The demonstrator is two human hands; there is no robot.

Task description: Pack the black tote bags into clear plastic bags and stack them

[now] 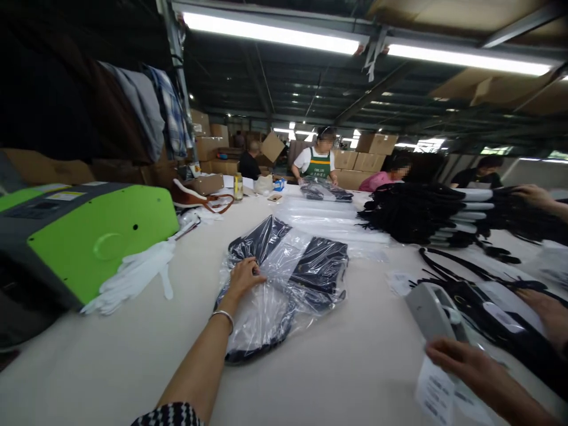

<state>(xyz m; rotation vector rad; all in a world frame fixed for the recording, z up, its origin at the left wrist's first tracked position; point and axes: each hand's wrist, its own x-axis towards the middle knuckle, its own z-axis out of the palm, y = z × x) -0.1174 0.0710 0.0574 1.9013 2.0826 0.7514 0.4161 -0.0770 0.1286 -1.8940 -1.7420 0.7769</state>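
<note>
My left hand (245, 278), with a bangle at the wrist, presses on a clear plastic bag (284, 284). Its fingers are loosely bent, touching the film, and not closed round it. Inside the bag lies a folded dark item (322, 263) with pale wrapping across it. At the lower right, my right hand (470, 367) pinches a white printed label (435, 387) beside a grey label dispenser (437, 313). The fingertips are partly blurred.
White gloves (137, 275) lie against a green-and-grey machine (110, 236) on the left. Stacked black bags (412, 213) and flat plastic sleeves (323, 219) stand beyond. A co-worker's hand (539, 307) rests on a black bag at right. Another person (317, 163) works across the table.
</note>
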